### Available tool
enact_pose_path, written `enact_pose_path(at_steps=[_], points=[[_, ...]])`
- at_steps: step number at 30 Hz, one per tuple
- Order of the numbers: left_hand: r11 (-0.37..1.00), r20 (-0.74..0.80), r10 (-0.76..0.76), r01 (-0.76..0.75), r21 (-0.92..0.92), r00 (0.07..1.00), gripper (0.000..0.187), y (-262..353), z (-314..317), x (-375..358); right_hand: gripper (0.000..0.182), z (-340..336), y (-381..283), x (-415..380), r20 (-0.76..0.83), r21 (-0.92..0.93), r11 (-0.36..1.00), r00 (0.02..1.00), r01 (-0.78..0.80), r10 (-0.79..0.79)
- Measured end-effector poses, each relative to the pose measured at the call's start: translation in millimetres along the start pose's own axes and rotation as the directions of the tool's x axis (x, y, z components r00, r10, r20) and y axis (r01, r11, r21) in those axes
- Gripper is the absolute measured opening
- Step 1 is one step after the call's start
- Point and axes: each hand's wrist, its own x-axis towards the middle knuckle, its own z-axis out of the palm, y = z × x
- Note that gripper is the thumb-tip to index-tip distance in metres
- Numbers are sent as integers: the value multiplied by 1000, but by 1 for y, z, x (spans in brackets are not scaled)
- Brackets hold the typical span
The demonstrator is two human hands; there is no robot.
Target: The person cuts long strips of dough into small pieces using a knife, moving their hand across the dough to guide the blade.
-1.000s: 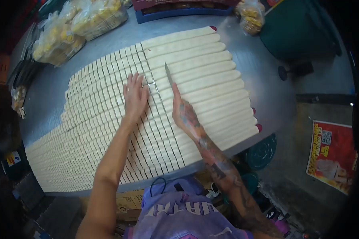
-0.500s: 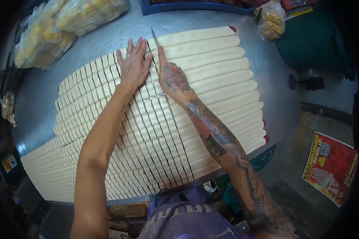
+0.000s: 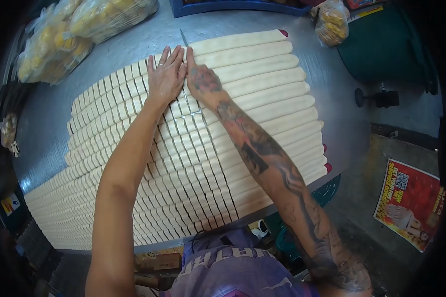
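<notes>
Knife [image 3: 184, 38]: at the far end of the pale rows, blade bare, tip towards the worktop's [image 3: 319, 62] far edge and leaning slightly left.
Knife's long axis: crosswise to the long pale rolls [image 3: 255, 74], which run left to right.
Right hand [image 3: 202, 80]: closed around the knife's handle, which it hides, with the index finger stretched forward along it; this hand is nearer the knife.
Left hand [image 3: 167, 77]: open, palm down, fingers a little spread on the short pale pieces [image 3: 106, 111], just left of the knife; it grips nothing visible.
Long rolls: right of both hands, their far ends towards the worktop's right edge.
Short pieces: in rows reaching to the left.
Blade contact: cannot tell whether it touches dough or metal.
</notes>
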Motion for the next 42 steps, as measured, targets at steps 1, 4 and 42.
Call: enact_pose_path(at_steps=[1,4,42], points=[[1000,5,-12,12,-15,1000,55,0,0,0,83,5,2,-18,27,-45,999,999,-22,24],[999,14,-23,24,-42,1000,55,-3,4,-3,84,-15,-14,-75,146,-36,993,983,-111,115],[1000,111,-8,9,-5,994,65,221,-44,-302,84,-52,-64,-444,199,78,959,947,-274,254]])
